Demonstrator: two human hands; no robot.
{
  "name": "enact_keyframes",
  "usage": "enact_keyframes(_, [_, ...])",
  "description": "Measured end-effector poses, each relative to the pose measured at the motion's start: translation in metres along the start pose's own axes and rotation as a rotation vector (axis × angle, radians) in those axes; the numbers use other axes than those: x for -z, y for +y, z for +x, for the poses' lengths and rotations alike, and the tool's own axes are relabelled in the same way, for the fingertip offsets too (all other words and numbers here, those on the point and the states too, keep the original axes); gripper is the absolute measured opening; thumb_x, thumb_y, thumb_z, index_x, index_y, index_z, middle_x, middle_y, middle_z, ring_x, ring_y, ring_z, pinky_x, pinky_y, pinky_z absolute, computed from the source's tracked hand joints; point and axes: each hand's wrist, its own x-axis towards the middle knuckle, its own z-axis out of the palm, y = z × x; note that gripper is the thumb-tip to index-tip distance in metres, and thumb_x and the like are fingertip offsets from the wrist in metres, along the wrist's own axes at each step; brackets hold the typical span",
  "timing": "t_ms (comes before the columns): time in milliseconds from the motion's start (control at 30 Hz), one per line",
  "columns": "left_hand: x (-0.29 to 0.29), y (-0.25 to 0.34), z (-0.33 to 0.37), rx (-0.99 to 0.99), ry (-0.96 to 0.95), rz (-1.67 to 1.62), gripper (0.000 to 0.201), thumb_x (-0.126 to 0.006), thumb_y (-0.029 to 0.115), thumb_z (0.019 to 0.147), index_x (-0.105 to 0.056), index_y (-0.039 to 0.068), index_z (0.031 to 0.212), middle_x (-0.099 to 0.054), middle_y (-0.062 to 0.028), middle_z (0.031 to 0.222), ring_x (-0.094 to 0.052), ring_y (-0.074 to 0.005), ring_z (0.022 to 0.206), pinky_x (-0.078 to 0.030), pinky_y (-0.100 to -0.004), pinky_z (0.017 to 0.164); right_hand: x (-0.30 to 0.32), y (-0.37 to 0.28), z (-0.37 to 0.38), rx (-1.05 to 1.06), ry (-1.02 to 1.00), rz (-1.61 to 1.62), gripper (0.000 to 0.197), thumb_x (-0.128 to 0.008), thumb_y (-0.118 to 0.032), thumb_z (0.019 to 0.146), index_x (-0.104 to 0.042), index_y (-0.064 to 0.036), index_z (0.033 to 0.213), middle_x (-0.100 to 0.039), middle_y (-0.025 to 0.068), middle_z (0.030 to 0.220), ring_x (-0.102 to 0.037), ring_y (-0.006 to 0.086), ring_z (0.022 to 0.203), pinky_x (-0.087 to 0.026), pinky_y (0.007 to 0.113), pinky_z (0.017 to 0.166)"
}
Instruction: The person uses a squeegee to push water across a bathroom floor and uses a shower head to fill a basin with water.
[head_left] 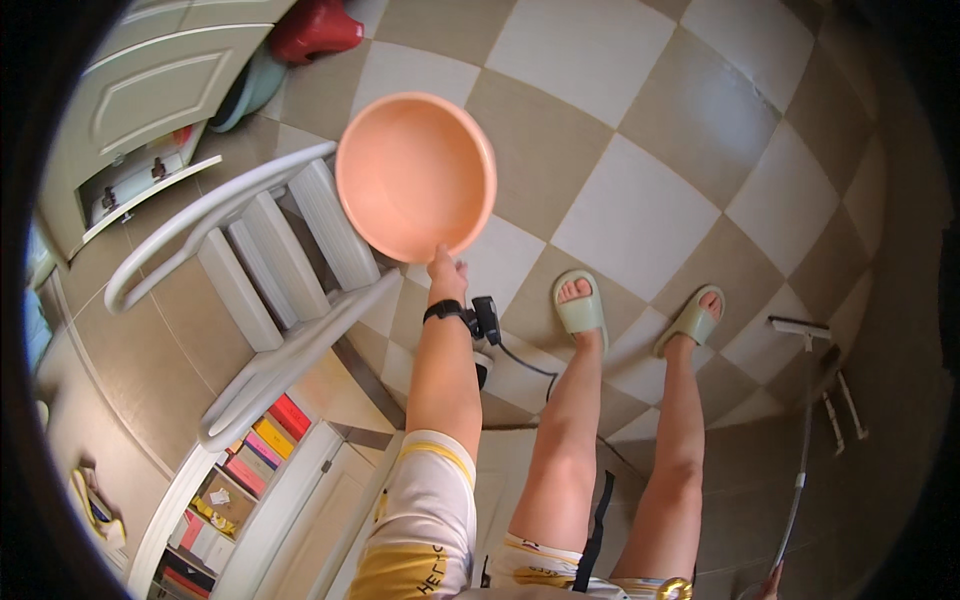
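Observation:
My left hand (444, 266) is closed on the near rim of a round, peach-orange plastic basin (415, 175). The basin is tipped so that its inside faces me, and nothing shows in it. Its left side overlaps the upper end of a grey step ladder (262, 265); I cannot tell whether they touch. At the lower right edge, a sliver of my right hand (771, 583) shows around the end of a long thin pole. That pole belongs to a floor squeegee (800, 327), whose wide head is at the far end, near the floor. Most of this hand is out of view.
Checkered beige and brown tiles (635, 205) cover the floor. My feet stand in pale green slippers (580, 305). A red plastic object (315, 32) sits by a white cabinet (165, 90). Shelves with colourful boxes (265, 440) are at lower left. A black device (486, 320) with a cable is on my left wrist.

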Motion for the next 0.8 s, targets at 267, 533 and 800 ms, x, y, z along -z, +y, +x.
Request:
enact_keyframes(267, [-0.013,-0.032,0.020,-0.064,-0.434,-0.300,0.027,-0.053,0.025,0.089,-0.052,0.007,0.108,-0.055,-0.0085,0.099,-0.053,-0.0217,0.093,-0.047,-0.0363,0.087,-0.009,-0.004,0.005,-0.071,-0.062,-0.081,0.047,-0.046,-0.016,0.091,-0.034,-0.0134,0.137,-0.057,0.0198,0.112,-0.055,0.0209,0.091,-0.045,0.030,0.077])
enact_keyframes(533, [-0.049,-0.047,-0.001,-0.039,-0.418,-0.444,0.015,-0.052,0.007,0.087,-0.052,0.000,0.100,-0.053,-0.0102,0.094,-0.053,-0.0210,0.084,-0.052,-0.0365,0.084,-0.025,0.016,0.011,-0.038,-0.082,-0.102,0.047,-0.045,-0.018,0.092,-0.034,-0.0142,0.137,-0.058,0.0212,0.106,-0.057,0.0232,0.084,-0.046,0.034,0.071])
enact_keyframes(800, [-0.077,-0.071,-0.110,0.001,-0.239,-0.319,0.026,-0.053,0.000,0.084,-0.046,-0.001,0.109,-0.053,-0.0116,0.104,-0.055,-0.0259,0.096,-0.054,-0.0377,0.084,-0.042,0.062,0.004,-0.020,-0.064,-0.137,0.046,-0.045,-0.022,0.092,-0.034,-0.0156,0.137,-0.060,0.0233,0.099,-0.058,0.0273,0.075,-0.046,0.039,0.063])
